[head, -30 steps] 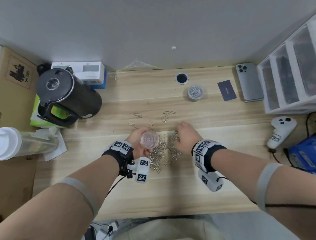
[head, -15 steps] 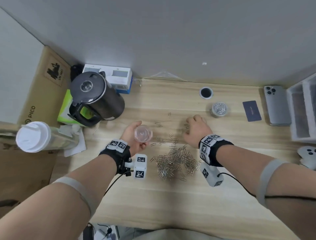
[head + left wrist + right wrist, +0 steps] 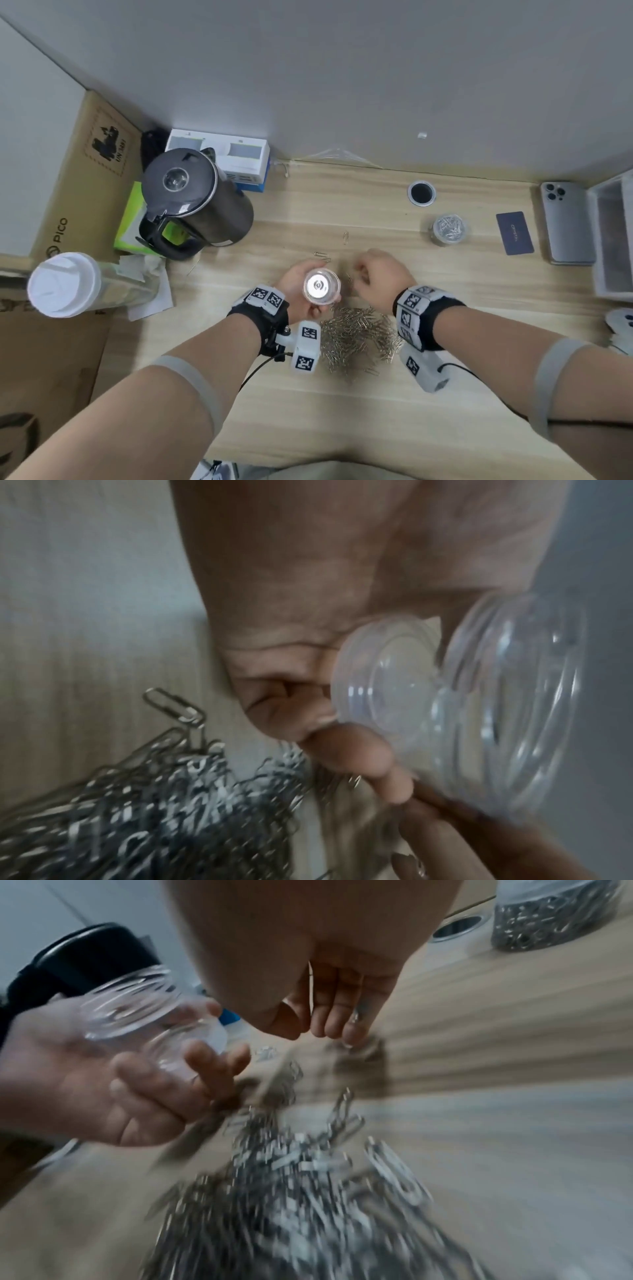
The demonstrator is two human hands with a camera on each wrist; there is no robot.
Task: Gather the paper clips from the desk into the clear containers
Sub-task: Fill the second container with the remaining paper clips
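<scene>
My left hand grips a clear empty jar, mouth up, just above the desk; the left wrist view shows the fingers curled round the jar. A dense pile of silver paper clips lies right in front of both wrists. My right hand is beside the jar, fingers pointing down, and its fingertips rest on a few loose clips at the pile's far edge. Two stray clips lie further back. A second clear container, full of clips, stands at the back right.
A black kettle and a white-capped bottle are on the left, beside cardboard boxes. A cable hole, a dark card, a phone and plastic drawers are at the back right.
My right hand reached out past the pile to the scattered clips, then drew back left beside the jar. The clips lie more gathered. The left hand kept holding the jar.
</scene>
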